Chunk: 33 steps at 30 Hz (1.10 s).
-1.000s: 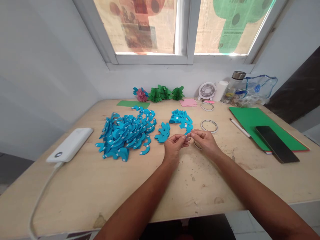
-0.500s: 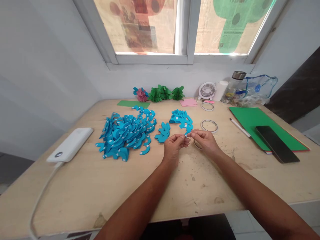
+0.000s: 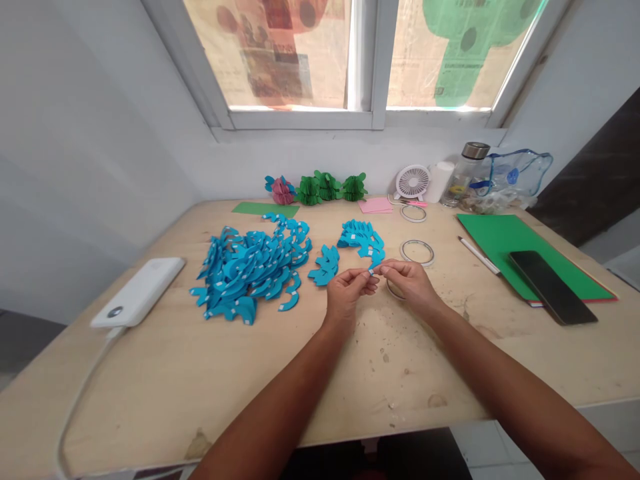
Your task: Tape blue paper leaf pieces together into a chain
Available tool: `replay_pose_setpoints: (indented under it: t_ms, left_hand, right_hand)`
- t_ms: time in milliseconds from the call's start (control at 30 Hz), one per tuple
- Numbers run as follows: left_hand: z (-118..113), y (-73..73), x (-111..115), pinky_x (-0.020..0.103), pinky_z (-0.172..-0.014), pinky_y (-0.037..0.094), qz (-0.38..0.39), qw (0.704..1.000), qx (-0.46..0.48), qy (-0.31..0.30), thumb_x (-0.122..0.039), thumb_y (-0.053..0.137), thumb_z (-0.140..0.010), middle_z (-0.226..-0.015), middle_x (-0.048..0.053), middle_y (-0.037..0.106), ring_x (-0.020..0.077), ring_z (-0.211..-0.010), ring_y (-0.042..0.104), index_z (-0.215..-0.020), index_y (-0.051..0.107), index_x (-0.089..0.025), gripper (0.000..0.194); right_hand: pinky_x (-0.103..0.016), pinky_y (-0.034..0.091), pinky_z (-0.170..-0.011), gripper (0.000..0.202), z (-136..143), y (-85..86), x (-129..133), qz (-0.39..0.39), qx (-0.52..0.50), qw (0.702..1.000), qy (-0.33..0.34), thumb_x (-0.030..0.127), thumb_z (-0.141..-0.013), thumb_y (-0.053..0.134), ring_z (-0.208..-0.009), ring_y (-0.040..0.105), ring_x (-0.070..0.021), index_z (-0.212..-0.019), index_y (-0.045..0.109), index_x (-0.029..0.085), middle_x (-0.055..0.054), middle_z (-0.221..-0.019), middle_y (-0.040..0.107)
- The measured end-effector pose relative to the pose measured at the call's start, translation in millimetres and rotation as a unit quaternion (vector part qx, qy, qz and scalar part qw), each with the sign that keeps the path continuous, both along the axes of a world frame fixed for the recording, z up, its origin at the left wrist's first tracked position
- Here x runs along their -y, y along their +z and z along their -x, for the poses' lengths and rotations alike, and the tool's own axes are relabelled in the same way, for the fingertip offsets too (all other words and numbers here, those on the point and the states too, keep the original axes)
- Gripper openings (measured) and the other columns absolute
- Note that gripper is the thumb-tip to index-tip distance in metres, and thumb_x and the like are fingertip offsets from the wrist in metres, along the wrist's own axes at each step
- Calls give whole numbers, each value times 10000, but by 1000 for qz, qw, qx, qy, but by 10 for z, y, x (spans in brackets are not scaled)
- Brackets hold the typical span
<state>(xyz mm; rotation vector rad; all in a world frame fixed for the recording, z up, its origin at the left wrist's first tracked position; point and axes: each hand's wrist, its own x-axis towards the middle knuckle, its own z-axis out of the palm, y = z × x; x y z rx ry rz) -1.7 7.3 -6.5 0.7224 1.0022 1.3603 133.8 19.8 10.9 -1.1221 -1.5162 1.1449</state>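
Observation:
My left hand point(image 3: 344, 297) is closed in a pinch on a small blue paper piece point(image 3: 375, 265) with a white patch at its end. My right hand point(image 3: 411, 285) pinches at that same end, fingertips close to the left ones; whether it grips the paper or a bit of tape is too small to tell. Just beyond the fingers lies a curved row of blue paper pieces point(image 3: 361, 235), and left of it a smaller blue cluster point(image 3: 326, 265). A tape roll point(image 3: 395, 289) is partly hidden under my right hand.
A large heap of blue paper arcs point(image 3: 245, 267) lies to the left, near a white power bank point(image 3: 139, 292) with a cable. Two tape rings point(image 3: 418, 243) are at right, with a pen point(image 3: 479, 255), green sheets point(image 3: 493, 233) and a phone point(image 3: 553, 287). Green paper figures point(image 3: 327, 187) and a fan point(image 3: 413, 181) stand behind.
The view has shifted very slightly. Both hands keep the same pinch in the same place, with no clear movement of the blue paper.

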Motion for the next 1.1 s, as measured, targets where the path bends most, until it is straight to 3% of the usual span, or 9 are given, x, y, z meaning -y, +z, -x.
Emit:
replay_pose_setpoints:
  t_ms: [400,667,1100]
  left_hand:
    - [-11,10,7,260,-529,466,-3,999,-16,35,-289,712,-580,-587,60,670,118,-473,566,-656,643,-129,190]
    - [-6,21,9,265,-528,466,1,1000,-11,13,-311,699,-598,-619,76,682,125,-487,577,-663,659,-128,198]
    - [-4,-28,-5,264,-530,471,-17,998,-47,35,-275,693,-606,-539,42,648,122,-469,566,-675,649,-129,167]
  right_hand:
    - [-304,433,-784,247,3,-35,-3,2,23,1000,3,371,-765,558,-854,607,-198,-805,723,191,-47,-847,700]
    - [-314,435,-796,232,-2,-7,7,-1,28,1000,-8,374,-771,555,-847,616,-196,-789,725,217,-34,-840,700]
    - [-318,435,-787,225,5,-40,-2,5,26,1000,7,336,-776,550,-846,604,-195,-845,722,208,-39,-834,689]
